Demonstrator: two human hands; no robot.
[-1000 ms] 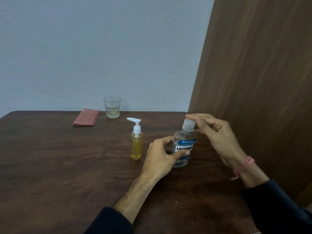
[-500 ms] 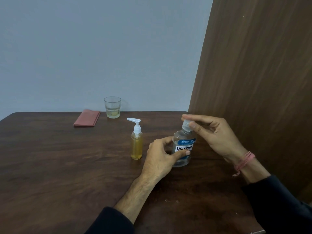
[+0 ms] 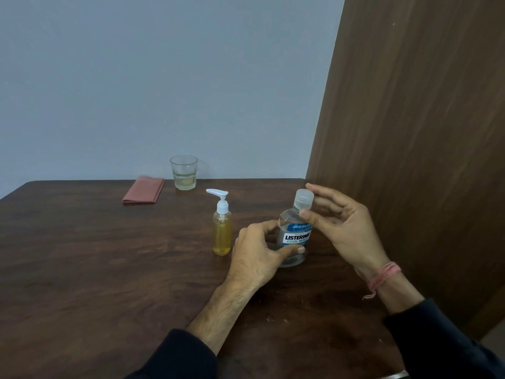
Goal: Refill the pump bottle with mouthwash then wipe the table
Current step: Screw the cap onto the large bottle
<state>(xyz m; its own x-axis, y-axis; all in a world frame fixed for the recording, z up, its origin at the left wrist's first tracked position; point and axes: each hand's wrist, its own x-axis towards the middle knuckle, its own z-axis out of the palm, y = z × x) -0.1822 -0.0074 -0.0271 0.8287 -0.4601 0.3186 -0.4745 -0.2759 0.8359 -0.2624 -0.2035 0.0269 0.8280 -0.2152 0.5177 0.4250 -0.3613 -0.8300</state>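
Observation:
A clear Listerine mouthwash bottle (image 3: 295, 236) stands upright on the dark wooden table (image 3: 109, 269). My left hand (image 3: 259, 258) grips its lower body. My right hand (image 3: 341, 225) pinches the translucent cap (image 3: 304, 198) on top of the bottle between thumb and forefinger. Just left of the mouthwash stands a small pump bottle (image 3: 222, 228) with yellow liquid and a white pump head; no hand touches it.
A folded reddish cloth (image 3: 144, 193) lies at the table's far edge. Beside it is a glass tumbler (image 3: 184, 172) with a little yellowish liquid. A brown wooden panel (image 3: 410, 132) rises along the table's right side.
My right hand turned on the cap, fingers shifting around it from a wrapped grip to a thumb-and-forefinger pinch. The left hand and bottle stayed put.

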